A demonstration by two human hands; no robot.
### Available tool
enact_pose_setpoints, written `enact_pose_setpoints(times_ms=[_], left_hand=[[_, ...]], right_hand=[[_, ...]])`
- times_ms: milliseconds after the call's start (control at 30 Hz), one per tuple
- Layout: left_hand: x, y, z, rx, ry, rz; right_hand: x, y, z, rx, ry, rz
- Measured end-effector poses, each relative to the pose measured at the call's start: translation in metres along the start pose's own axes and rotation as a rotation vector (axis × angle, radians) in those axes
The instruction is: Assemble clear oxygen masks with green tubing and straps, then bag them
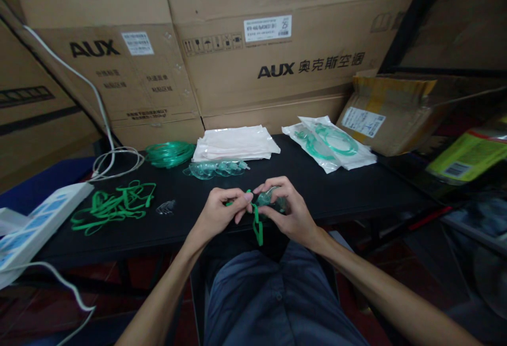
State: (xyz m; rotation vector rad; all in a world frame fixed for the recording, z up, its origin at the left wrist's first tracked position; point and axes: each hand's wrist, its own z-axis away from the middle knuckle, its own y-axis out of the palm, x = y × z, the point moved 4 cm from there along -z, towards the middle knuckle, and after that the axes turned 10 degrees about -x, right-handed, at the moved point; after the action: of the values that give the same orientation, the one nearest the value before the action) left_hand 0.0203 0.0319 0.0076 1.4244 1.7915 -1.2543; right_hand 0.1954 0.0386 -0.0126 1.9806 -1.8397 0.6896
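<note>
My left hand [224,208] pinches a green elastic strap [258,228] between thumb and fingertips, near the table's front edge. A loop of the strap hangs down between my hands. My right hand [293,211] curls around a clear green oxygen mask [267,196], which its fingers partly hide. Behind them lies a row of several more clear masks [216,169] in front of a stack of white pouches [236,144]. On the left are a coil of green tubing [169,155], a tangle of green straps [114,207] and a few small clear pieces [165,207].
Two filled pouches with green tubing [330,142] lie at the back right of the black table [174,235]. Large cardboard boxes [301,13] form a wall behind. A white power strip [43,224] with cables is at left; an opened carton [386,116] stands at right.
</note>
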Motion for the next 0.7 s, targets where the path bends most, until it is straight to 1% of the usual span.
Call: enact_pose_setpoints(times_ms=[133, 200, 267, 400, 567, 700], left_hand=[[0.0018, -0.0012, -0.0008, -0.062, -0.001, -0.04], [0.0013, -0.003, -0.0011, -0.113, 0.0, -0.063], [0.0004, -0.0036, -0.0011, -0.132, -0.006, -0.093], [0.0003, 0.001, 0.0003, -0.068, -0.008, -0.153], [0.0016, 0.005, 0.0016, -0.057, -0.006, -0.164], [0.0003, 0.0063, 0.0013, 0.006, 0.022, -0.174]], right_hand=[[0.0004, -0.0002, -0.001, -0.016, 0.004, 0.017], [-0.0003, -0.0008, -0.0013, -0.045, 0.008, 0.026], [-0.0009, -0.0017, -0.0015, -0.082, 0.006, 0.05], [0.0007, -0.0029, -0.0021, -0.12, -0.035, 0.132], [0.0057, -0.0017, -0.0032, -0.113, -0.107, 0.218], [0.0061, 0.0014, -0.0025, -0.098, -0.109, 0.254]])
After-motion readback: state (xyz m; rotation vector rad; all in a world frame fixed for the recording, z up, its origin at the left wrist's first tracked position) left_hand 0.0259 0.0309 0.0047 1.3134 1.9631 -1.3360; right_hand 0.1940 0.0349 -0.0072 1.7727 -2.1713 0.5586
